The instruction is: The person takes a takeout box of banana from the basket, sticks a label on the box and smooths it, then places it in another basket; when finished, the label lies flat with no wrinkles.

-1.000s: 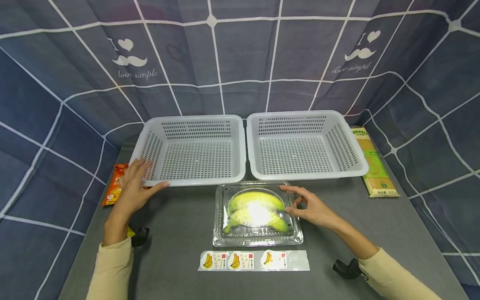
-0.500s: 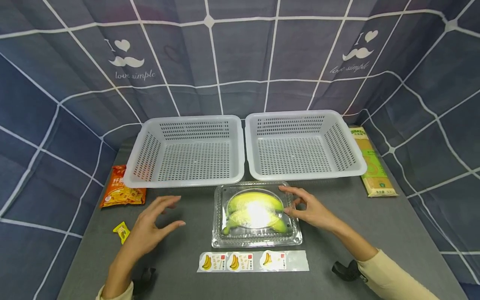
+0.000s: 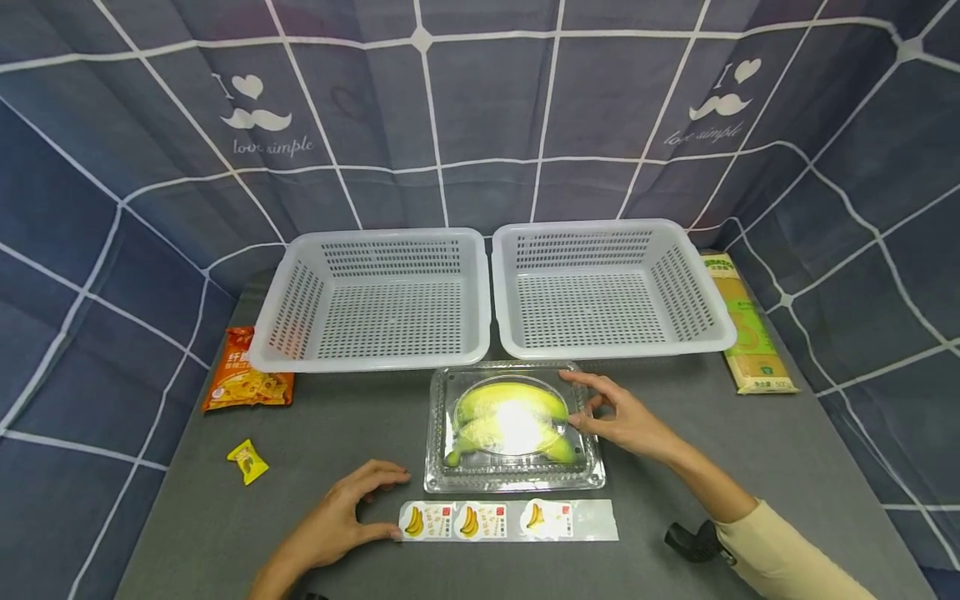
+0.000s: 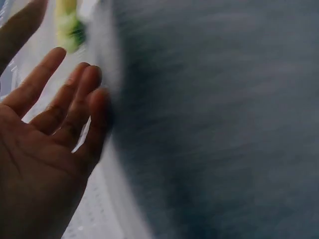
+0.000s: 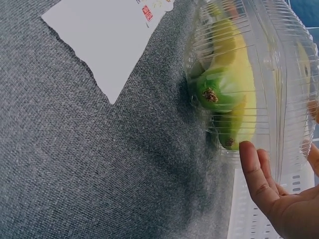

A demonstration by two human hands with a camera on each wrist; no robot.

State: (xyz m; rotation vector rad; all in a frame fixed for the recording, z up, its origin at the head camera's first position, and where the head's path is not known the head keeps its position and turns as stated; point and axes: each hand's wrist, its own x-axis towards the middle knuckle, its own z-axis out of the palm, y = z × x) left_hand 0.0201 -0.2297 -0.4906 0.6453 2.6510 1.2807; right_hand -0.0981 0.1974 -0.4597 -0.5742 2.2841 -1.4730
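Note:
A clear plastic clamshell box (image 3: 441, 477) holding green-yellow bananas (image 3: 480, 404) lies in the middle of the grey table, its lid down. My right hand (image 3: 630, 427) rests thumb and fingertips on its right side; in the right wrist view, fingers (image 5: 256, 172) touch the box wall. Just in front lies a strip of backing paper (image 3: 596, 521) with three banana stickers (image 3: 480, 522). At the strip's left end is my left hand (image 3: 337, 518), fingers loosely bent, the thumb tip at the paper's edge. The left wrist view is blurred but shows spread fingers.
Two white plastic baskets (image 3: 369, 364) (image 3: 615, 346) stand side by side behind the box. An orange snack bag (image 3: 251, 387) and a small yellow wrapped piece (image 3: 248, 462) lie at left. A yellow-green package (image 3: 757, 358) lies at right, beside the tiled-pattern curtain (image 3: 480, 108).
My left hand has left the left basket's edge and come forward and right to the sticker strip. The right hand has stayed at the box.

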